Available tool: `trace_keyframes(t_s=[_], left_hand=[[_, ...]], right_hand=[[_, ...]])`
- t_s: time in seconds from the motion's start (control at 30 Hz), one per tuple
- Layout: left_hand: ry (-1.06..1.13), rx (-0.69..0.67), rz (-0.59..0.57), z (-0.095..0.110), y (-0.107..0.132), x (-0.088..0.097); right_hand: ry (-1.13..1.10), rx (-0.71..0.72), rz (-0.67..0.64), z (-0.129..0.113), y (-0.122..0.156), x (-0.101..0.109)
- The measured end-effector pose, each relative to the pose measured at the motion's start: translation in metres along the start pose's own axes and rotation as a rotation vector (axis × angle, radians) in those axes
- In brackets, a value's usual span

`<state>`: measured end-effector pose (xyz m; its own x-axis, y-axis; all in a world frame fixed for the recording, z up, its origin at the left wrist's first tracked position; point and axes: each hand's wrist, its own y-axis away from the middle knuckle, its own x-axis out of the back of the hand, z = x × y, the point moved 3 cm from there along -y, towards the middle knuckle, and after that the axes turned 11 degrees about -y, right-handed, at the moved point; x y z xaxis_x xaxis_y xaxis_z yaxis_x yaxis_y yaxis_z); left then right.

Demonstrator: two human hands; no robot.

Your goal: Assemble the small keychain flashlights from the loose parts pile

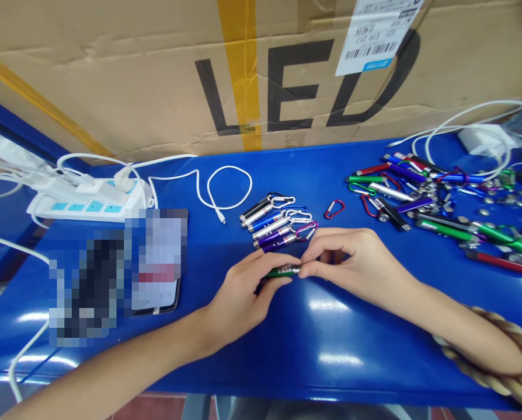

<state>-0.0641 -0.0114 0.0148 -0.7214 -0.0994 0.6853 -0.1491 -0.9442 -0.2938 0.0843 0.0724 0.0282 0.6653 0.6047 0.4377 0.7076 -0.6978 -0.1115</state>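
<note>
My left hand (243,286) is closed around a small green keychain flashlight (284,270), which lies level with its printed label showing. At its right end, the thumb and fingertips of my right hand (352,256) pinch the metal tip; whether a small part is between them is hidden. Just beyond my hands is a row of several keychain flashlights (270,221) in black, blue, silver and purple, with carabiner clips on their ends. A loose red carabiner (334,209) lies to the right of that row.
A heap of colourful flashlights (401,181) and small round metal pieces (521,195) covers the right side. A phone (160,291), a power strip (90,201) and a white cable (208,186) lie left. Behind stands a large cardboard box (156,76).
</note>
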Motion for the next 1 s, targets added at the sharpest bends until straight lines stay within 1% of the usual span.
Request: trace_keyframes(t_s=[0.17,0.3,0.53,0.67,0.77,0.87,1.0], left_hand=[[0.020,0.033,-0.040,0.001,0.000,0.000],[0.058,0.063,-0.043,0.001,0.000,-0.001],[0.143,0.120,-0.022,0.003,-0.005,0.003],[0.132,0.154,-0.040,0.002,-0.006,0.002],[0.125,0.156,-0.074,0.001,-0.005,0.001],[0.123,0.141,-0.090,0.001,-0.004,0.000],[0.126,0.110,-0.101,0.001,-0.003,0.000]], right_hand=[[0.031,0.016,0.038,-0.003,0.000,0.001],[0.030,0.072,0.051,-0.007,0.001,0.000],[0.069,0.288,0.110,-0.011,0.006,0.001],[0.189,0.442,0.053,-0.012,0.007,0.003],[0.252,0.510,0.008,-0.014,0.007,0.006],[0.258,0.532,-0.008,-0.016,0.007,0.008],[0.197,0.513,-0.017,-0.015,0.006,0.008]])
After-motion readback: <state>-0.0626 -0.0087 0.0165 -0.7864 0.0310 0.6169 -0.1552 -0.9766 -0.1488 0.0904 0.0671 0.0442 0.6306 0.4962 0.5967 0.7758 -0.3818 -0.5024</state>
